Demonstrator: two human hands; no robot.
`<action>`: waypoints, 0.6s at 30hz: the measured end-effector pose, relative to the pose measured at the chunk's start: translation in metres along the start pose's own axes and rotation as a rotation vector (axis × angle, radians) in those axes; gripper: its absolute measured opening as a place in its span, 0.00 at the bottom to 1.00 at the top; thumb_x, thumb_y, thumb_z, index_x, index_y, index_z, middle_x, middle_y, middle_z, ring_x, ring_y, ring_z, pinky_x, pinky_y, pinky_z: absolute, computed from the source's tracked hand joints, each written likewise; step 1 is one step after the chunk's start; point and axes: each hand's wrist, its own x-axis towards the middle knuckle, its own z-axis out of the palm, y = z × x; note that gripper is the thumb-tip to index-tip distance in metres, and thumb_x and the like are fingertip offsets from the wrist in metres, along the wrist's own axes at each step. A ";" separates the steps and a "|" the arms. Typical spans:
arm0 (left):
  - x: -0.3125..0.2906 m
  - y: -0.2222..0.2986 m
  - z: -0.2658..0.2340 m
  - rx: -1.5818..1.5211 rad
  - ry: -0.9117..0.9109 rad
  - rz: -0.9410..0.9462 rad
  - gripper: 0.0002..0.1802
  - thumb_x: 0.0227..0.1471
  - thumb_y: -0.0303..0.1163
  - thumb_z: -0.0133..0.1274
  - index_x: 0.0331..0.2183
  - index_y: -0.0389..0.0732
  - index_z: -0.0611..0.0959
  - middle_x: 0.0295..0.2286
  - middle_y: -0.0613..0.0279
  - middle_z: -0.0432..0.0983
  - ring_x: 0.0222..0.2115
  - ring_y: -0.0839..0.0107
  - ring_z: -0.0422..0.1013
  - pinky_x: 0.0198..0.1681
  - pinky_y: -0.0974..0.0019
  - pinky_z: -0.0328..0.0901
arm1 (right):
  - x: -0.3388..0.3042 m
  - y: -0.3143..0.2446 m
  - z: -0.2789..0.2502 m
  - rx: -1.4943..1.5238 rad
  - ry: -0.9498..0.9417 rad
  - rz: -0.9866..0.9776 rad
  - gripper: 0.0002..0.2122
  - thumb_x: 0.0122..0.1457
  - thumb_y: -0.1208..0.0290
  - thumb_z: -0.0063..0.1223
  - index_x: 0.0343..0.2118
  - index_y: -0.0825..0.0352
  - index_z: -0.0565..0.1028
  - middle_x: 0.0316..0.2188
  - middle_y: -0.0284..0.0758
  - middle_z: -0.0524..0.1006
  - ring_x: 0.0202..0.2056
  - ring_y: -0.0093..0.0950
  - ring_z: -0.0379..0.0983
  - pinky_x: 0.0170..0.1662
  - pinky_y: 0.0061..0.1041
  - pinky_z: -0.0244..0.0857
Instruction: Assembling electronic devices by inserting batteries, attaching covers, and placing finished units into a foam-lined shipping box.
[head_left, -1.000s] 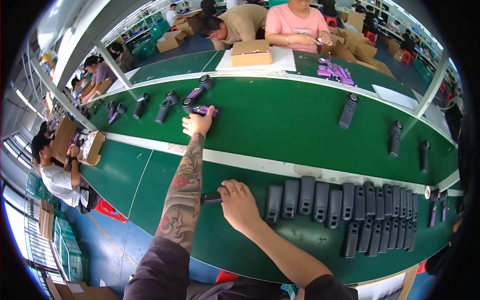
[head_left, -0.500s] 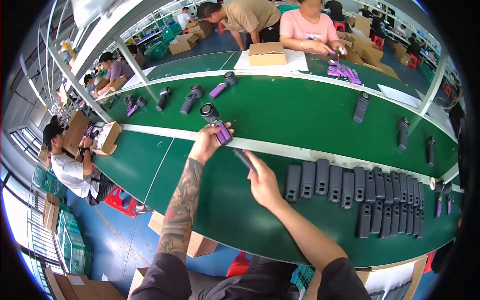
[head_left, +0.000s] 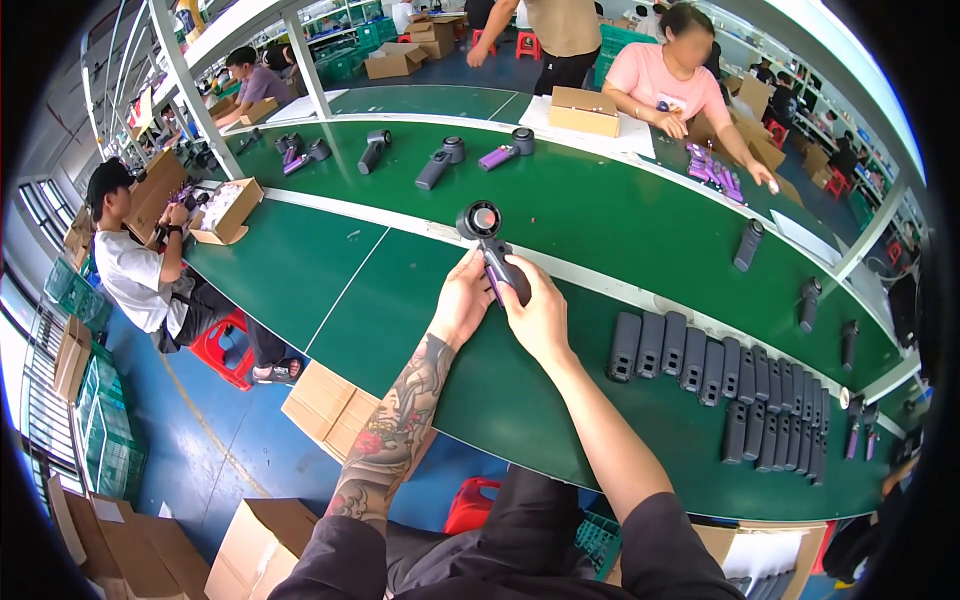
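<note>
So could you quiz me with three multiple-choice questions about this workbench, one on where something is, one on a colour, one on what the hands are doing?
1. Where do the dark grey shells lie?
A. right of the hands
B. on the floor
C. in a box

2. What colour is the table?
A. red
B. green
C. white

3. How is the handheld device held?
A. lying untouched
B. one hand only
C. both hands

Answers: 1 A, rows of shells lie beside the right hand. 2 B, its bare top is green. 3 C, the left hand and the right both grip its handle.

Bare green table left of both hands; row of dark handle shells crowding the right.
</note>
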 end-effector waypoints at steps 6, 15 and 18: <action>0.002 0.001 0.017 0.008 -0.005 -0.010 0.19 0.68 0.35 0.44 0.56 0.37 0.71 0.47 0.55 0.75 0.44 0.71 0.73 0.49 0.67 0.68 | 0.005 0.003 0.001 -0.019 -0.009 0.062 0.22 0.55 0.76 0.60 0.54 0.62 0.73 0.47 0.39 0.79 0.43 0.38 0.79 0.47 0.31 0.72; 0.000 0.004 0.017 0.399 -0.077 0.100 0.20 0.64 0.27 0.48 0.56 0.35 0.71 0.47 0.52 0.75 0.44 0.72 0.72 0.48 0.72 0.67 | 0.008 0.018 0.013 -0.007 0.192 -0.228 0.29 0.54 0.78 0.60 0.61 0.60 0.68 0.47 0.40 0.79 0.42 0.40 0.79 0.46 0.30 0.72; -0.001 0.001 0.022 0.409 -0.058 0.092 0.21 0.63 0.26 0.50 0.57 0.35 0.70 0.45 0.52 0.76 0.43 0.72 0.72 0.48 0.72 0.67 | 0.008 0.027 0.016 0.168 0.076 -0.055 0.32 0.53 0.79 0.58 0.62 0.59 0.65 0.49 0.40 0.78 0.42 0.42 0.79 0.45 0.31 0.72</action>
